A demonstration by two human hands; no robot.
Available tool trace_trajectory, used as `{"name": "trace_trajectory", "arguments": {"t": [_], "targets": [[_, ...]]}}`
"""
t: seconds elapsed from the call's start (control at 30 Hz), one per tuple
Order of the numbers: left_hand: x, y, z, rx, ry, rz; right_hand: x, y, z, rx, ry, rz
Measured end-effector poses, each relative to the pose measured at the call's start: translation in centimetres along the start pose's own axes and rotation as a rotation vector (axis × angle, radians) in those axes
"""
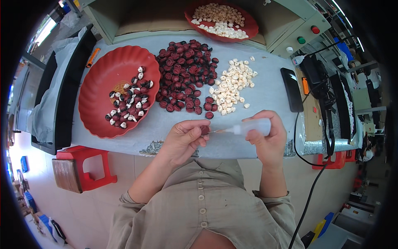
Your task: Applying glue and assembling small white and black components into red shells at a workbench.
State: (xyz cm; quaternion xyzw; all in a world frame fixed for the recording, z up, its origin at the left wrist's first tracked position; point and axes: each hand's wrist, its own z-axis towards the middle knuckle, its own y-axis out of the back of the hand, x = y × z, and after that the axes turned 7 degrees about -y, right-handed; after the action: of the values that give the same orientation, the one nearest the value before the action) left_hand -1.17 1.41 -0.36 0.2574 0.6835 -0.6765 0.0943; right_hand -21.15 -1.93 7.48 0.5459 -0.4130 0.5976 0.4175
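My left hand (179,143) pinches a small dark red rosette-shaped piece (205,130) between thumb and fingers, just past the near edge of the table. In my right hand (271,141) is a translucent squeeze bottle (260,124), tilted sideways with its thin nozzle (219,130) pointing left. The nozzle's tip meets or nearly meets the red piece; I cannot tell which. Beyond my hands lies a heap of similar dark red and black pieces (186,66). Right of it are many small cream-white pieces (235,81).
A red scalloped dish (95,91) at left holds red pieces joined with white ones. Another red dish (253,31) of pale pieces stands inside a grey-green cabinet (286,39). A black phone (291,89), cable (295,139), black tray (66,95) and orange cutter (93,57) lie around.
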Motion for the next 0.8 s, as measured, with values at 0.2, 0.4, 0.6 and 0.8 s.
{"name": "trace_trajectory", "arguments": {"t": [0.2,0.4,0.6,0.8], "targets": [[-0.1,0.3,-0.3,0.0,-0.022,0.019,-2.5,3.7,0.7,-0.235,-0.313,0.621],[-0.2,0.2,-0.4,0.001,-0.026,0.017,-3.5,6.4,1.6,-0.312,-0.208,-0.084],[-0.1,-0.1,-0.2,-0.01,-0.01,0.033,-3.8,6.1,5.3,-0.211,-0.18,-0.559],[-0.1,-0.1,-0.3,-0.006,-0.011,0.022,-3.8,6.1,6.5,0.013,-0.346,-0.816]]}}
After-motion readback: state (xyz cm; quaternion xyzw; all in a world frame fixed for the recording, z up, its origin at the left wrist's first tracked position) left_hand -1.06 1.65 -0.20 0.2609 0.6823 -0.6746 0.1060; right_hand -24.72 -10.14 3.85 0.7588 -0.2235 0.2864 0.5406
